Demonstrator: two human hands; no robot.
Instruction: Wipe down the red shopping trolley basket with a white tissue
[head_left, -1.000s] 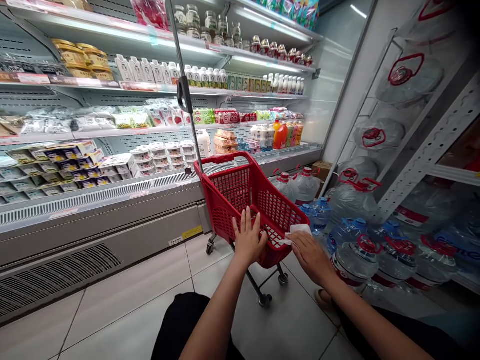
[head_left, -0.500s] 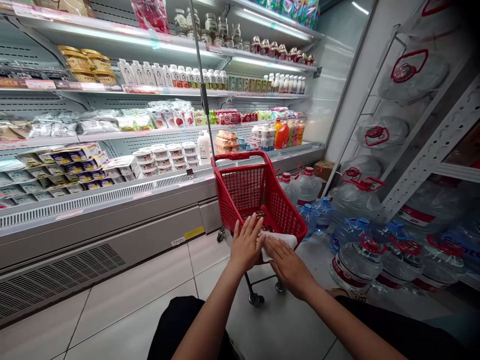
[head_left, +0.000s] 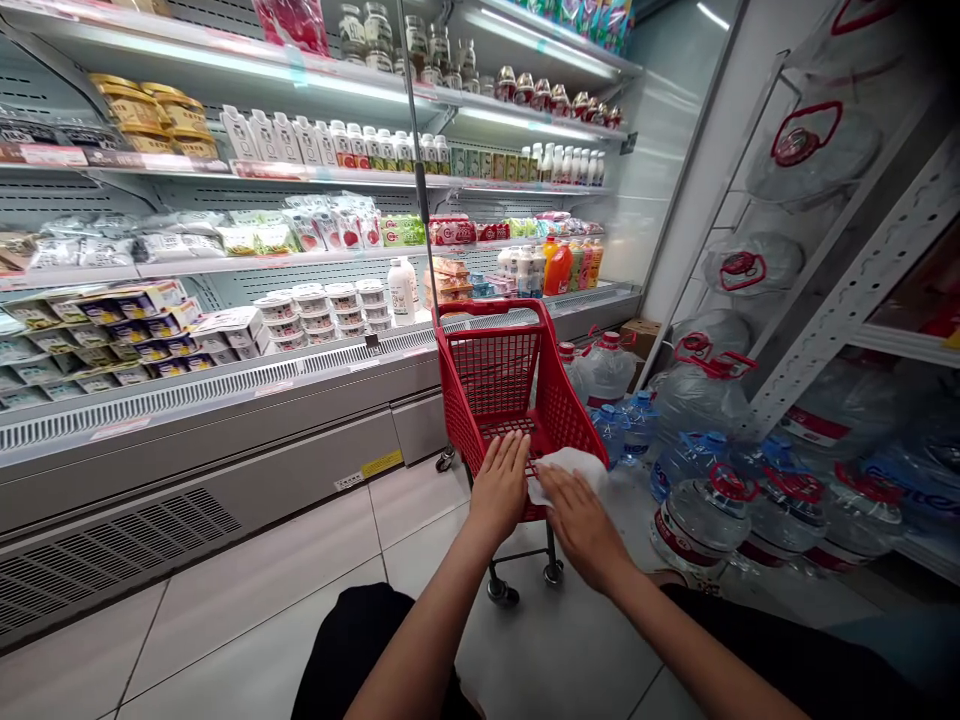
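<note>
A small red plastic shopping cart [head_left: 491, 370] on wheels stands directly in front of me. My left hand [head_left: 501, 487] rests on the near edge of its basket, fingers stretched out and holding nothing. Just to its right, my right hand [head_left: 586, 525] has a white cloth [head_left: 576, 463] under its fingers, pressed against the cart's near rim. Part of the cloth bulges over the rim beyond the fingertips. Hand and cloth cover that stretch of the rim, and my right thumb is hidden.
A refrigerated display case [head_left: 300, 420] with packaged goods and bottles runs along the left and back. Large water bottles [head_left: 701, 520] crowd the floor at right, beside a white perforated metal rack [head_left: 817, 340]. My knees flank the tiled floor [head_left: 300, 620] below.
My right hand and the cloth have shifted right along the rim, and more cloth shows. My left fingers lie closer together. The view has turned slightly.
</note>
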